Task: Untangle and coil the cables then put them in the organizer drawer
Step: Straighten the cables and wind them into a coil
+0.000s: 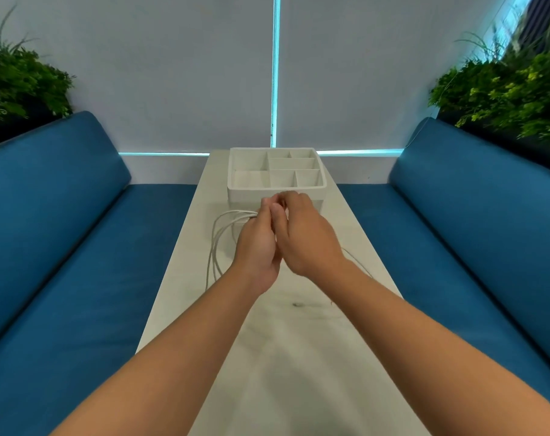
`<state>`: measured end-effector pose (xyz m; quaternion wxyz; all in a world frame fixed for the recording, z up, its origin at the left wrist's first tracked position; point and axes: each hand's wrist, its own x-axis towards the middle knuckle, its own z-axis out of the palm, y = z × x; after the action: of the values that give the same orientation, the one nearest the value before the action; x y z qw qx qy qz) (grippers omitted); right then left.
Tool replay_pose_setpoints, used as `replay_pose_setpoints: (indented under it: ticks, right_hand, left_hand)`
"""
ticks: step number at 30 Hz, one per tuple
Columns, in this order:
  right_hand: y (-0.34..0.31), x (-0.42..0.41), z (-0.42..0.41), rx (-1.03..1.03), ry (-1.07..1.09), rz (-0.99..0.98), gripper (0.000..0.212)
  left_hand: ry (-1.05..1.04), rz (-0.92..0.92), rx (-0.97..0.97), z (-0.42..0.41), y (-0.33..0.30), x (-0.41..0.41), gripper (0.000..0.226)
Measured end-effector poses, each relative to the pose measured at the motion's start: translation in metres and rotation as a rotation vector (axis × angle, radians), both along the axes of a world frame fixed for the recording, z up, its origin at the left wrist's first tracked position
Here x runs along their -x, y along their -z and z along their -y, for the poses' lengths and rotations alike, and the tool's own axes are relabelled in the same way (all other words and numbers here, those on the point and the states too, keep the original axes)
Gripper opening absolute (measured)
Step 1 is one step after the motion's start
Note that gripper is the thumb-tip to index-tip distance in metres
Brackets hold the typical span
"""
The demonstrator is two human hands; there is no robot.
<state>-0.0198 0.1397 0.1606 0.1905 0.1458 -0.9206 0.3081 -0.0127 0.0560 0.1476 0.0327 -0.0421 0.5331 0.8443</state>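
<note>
- Head view, step in hand: coiling is judged to be under way. The left hand and right hand meet over the counter, close together, with white cable gathered at the fingers.
- Head view, grip state: the left grip has its fingers curled round a bundle of cable strands that leave it on its left side. The right grip has its fingers bent and pressed against the left; it appears to pinch the cable at the fingertips, but its contact point is hidden behind the knuckles.
- Head view, location of the cable: several loops hang from the left of the grip and curve down toward the counter below it. A thin strand trails to the right of and below the right wrist, lying on the counter.
- Head view, organizer drawer: it stands just beyond the grip, its near wall partly hidden by the fingers. No cable shows in any compartment.
- Next move, as judged: draw in the trailing strand, close the loops to an even coil, then carry it forward to a compartment wide enough for it.
- Materials and shapes: the cable is thin, round, smooth and limp. The drawer is a rigid white tray with rounded corners and straight dividers forming unequal rectangular cells. The counter is pale, smooth and long. Blue upholstered benches flank it.
</note>
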Motion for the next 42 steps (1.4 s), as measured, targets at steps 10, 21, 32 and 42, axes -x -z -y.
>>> replay_pose_setpoints:
  ticks: [10, 21, 32, 42]
  right_hand:
    - [0.006, 0.0, -0.017, -0.1, 0.19, -0.005, 0.062]
    - [0.037, 0.006, -0.11, -0.019, 0.464, 0.149, 0.047]
    - [0.014, 0.014, -0.046, -0.161, 0.141, 0.055, 0.038]
    - [0.037, 0.009, -0.046, -0.233, 0.185, -0.064, 0.041]
  left_hand:
    - [0.176, 0.06, -0.24, 0.005, 0.001, 0.006, 0.042]
    - [0.07, 0.09, -0.553, 0.011, 0.021, 0.001, 0.019]
    - [-0.011, 0.006, -0.262, -0.02, 0.03, -0.001, 0.031]
    - [0.028, 0.005, -0.34, 0.002, 0.031, -0.006, 0.03]
